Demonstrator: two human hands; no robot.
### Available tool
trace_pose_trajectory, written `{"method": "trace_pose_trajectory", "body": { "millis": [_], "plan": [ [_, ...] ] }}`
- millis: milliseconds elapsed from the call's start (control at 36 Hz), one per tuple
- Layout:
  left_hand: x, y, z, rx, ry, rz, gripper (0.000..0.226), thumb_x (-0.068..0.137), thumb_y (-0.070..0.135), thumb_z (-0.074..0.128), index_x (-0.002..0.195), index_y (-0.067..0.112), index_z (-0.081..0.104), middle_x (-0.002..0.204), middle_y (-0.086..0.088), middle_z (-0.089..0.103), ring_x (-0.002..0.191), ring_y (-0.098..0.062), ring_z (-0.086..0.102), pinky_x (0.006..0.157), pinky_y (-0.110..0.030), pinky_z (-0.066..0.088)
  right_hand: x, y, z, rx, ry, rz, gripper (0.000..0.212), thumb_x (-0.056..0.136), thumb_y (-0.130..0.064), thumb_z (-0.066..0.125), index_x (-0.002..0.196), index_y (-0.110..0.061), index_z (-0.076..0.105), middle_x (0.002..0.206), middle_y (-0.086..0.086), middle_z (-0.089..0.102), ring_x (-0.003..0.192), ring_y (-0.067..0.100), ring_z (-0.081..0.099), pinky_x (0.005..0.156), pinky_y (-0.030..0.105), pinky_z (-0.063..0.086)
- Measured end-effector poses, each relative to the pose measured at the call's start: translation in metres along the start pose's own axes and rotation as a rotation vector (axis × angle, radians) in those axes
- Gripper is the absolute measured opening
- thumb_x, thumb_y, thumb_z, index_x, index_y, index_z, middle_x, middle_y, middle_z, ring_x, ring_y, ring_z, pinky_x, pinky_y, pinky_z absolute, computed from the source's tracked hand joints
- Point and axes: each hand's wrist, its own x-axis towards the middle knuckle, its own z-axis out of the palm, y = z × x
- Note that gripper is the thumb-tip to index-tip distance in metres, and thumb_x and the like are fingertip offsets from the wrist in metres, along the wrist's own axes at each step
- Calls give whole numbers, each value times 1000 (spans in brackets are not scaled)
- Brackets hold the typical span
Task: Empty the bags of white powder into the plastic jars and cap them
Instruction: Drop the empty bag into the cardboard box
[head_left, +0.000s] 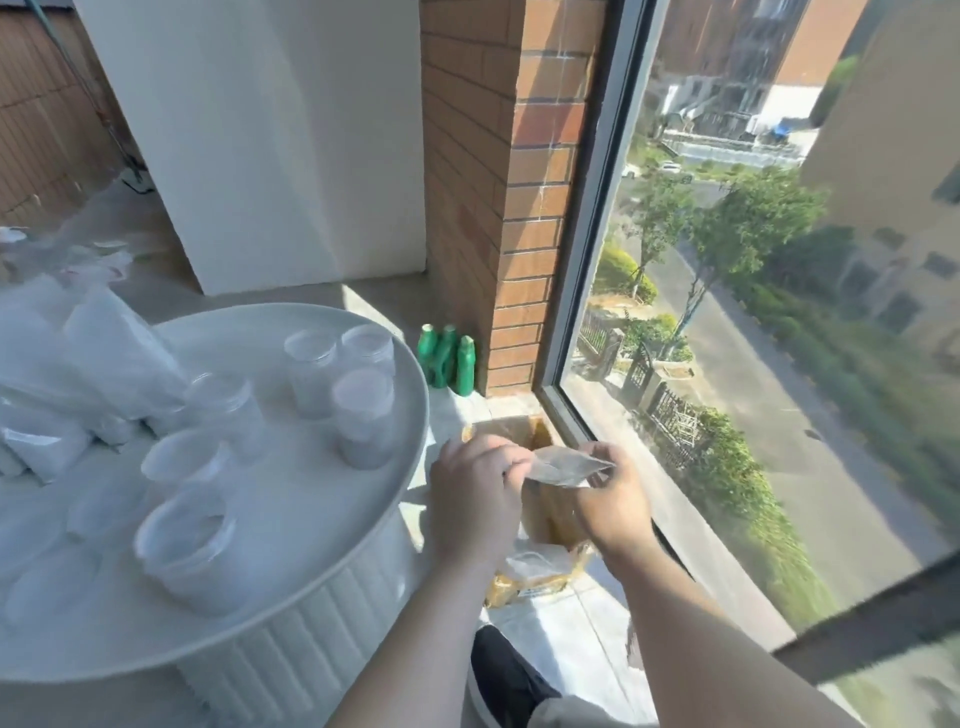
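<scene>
**A:** What fills the view, going from big to small?

**B:** The window (727, 312) on the right, then the round white table (322, 525) on the left. On the floor between them stands an open cardboard box (543, 512), with green bottles (447, 358) against the brick pier behind it.

**A:** And the task's things?

**B:** The full bags (104, 353) lie heaped on the far left of the table. The jars (363, 415) stand on the table nearer its right edge, several of them white with powder. The blur hides whether any has a cap on.

**A:** What is the person holding?

**B:** One clear bag (563, 465), off the table and above the box. The left hand (472, 493) pinches its left end and the right hand (613, 504) pinches its right end, with the fingers of both curled in. It looks flat, so it is probably spent.

**A:** How would it handle?

**B:** It is likely very light, limp and a little slick with dust. Pinching it at the edges suits it, and it would probably fall straight into the box once released. A full bag should be different, being soft and sagging, with weight that shifts. It is probably best held near the top seam with a palm underneath. The jars look like light plastic, so a nudge could tip one.
</scene>
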Motion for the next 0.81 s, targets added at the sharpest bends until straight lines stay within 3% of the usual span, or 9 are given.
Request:
{"method": "trace_pose_trajectory", "body": {
  "millis": [111, 250, 361, 444, 556, 583, 667, 722, 806],
  "plan": [
    [-3, -6, 20, -55, -110, -61, 20, 93, 19, 61, 99, 28, 78, 107, 12, 65, 99, -13, 59, 90, -29, 48, 12, 28, -9, -68, -95, 79, 30, 60, -14, 68, 87, -24, 59, 82, -2, 71, 78, 23, 69, 80, 48, 59],
    [-10, -18, 42, -19, -141, -119, 20, 95, 19, 60, 101, 22, 79, 108, 9, 66, 97, -13, 62, 85, -21, 45, 17, 49, -9, -281, -175, 65, 25, 77, -6, 66, 86, -28, 58, 83, -3, 67, 72, 21, 65, 60, 23, 50],
    [-16, -27, 56, -45, -164, -152, 17, 91, 14, 64, 96, 19, 80, 103, 4, 69, 91, -16, 65, 83, -29, 52, 19, 65, -4, -370, -183, 37, 18, 86, -10, 59, 87, -28, 64, 90, -6, 66, 85, 19, 63, 74, 25, 49],
    [-21, -30, 63, -68, -161, -178, 17, 90, 11, 66, 96, 15, 80, 100, 1, 71, 89, -16, 66, 80, -24, 48, 17, 71, -2, -397, -227, 58, 23, 88, -4, 52, 97, -19, 68, 93, -3, 64, 87, 15, 57, 68, 15, 40],
    [-27, -35, 72, -95, -216, -216, 17, 90, 8, 64, 97, 11, 79, 99, -1, 71, 93, -16, 65, 79, -19, 43, 20, 80, 0, -482, -225, 73, 19, 84, -10, 55, 84, -25, 66, 88, -4, 65, 82, 17, 55, 60, 17, 37],
    [-28, -37, 75, -92, -254, -232, 19, 91, 9, 62, 100, 12, 79, 102, -1, 71, 97, -17, 64, 82, -21, 45, 20, 83, 0, -501, -225, 82, 19, 86, -12, 56, 88, -26, 69, 94, -4, 67, 86, 16, 57, 61, 15, 36],
    [-31, -38, 75, -46, -389, -337, 34, 91, 10, 58, 121, 20, 71, 121, 0, 67, 112, -18, 61, 96, -29, 49, 19, 82, -1, -547, -272, 119, 47, 89, -4, 49, 129, -23, 64, 133, 1, 62, 116, 19, 59, 81, 16, 39],
    [-32, -37, 71, -13, -434, -407, 50, 88, 5, 52, 133, 25, 62, 131, 0, 62, 120, -20, 58, 99, -34, 49, 18, 75, -2, -571, -288, 152, 55, 88, 1, 45, 137, -20, 57, 136, 3, 59, 122, 22, 58, 88, 20, 45],
    [-29, -29, 61, -24, -421, -462, 61, 84, -2, 45, 136, 27, 58, 135, 2, 59, 122, -21, 56, 99, -36, 49, 21, 66, 1, -545, -258, 155, 49, 89, -4, 46, 134, -17, 58, 131, 6, 62, 115, 25, 61, 95, 30, 51]
  ]
}}
